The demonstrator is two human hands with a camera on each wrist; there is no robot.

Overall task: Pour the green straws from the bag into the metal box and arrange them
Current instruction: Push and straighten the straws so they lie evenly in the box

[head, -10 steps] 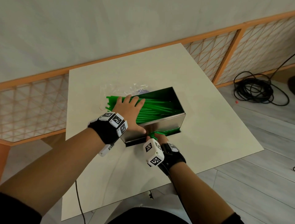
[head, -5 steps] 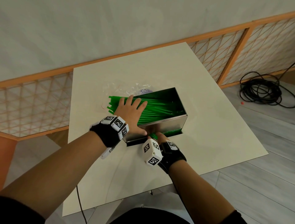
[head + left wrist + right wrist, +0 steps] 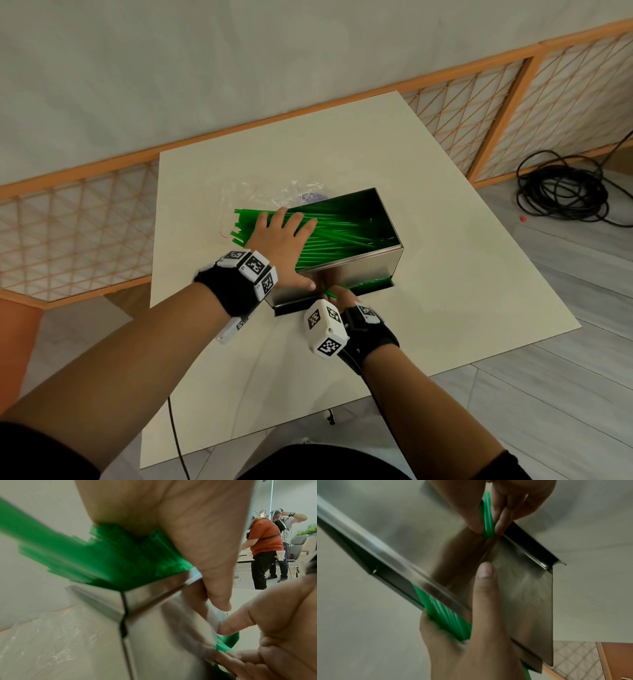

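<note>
Metal box point(image 3: 346, 270) at table point(image 3: 462, 274) centre, green straws point(image 3: 342, 233) filling it, ends overhanging toward 9 o'clock. Left hand point(image 3: 279, 246): fingers flat and extended on the straws, thumb on the box's near wall. Right hand point(image 3: 337, 294) at 6 o'clock: fingers pinching a loose straw point(image 3: 486, 516) against the wall; clear bag point(image 3: 270, 192) lies at 11 o'clock.

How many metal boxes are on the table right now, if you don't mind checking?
1. The metal box stands mid-table, filled with green straws, between the left hand and right hand. None other appears hidden.
</note>
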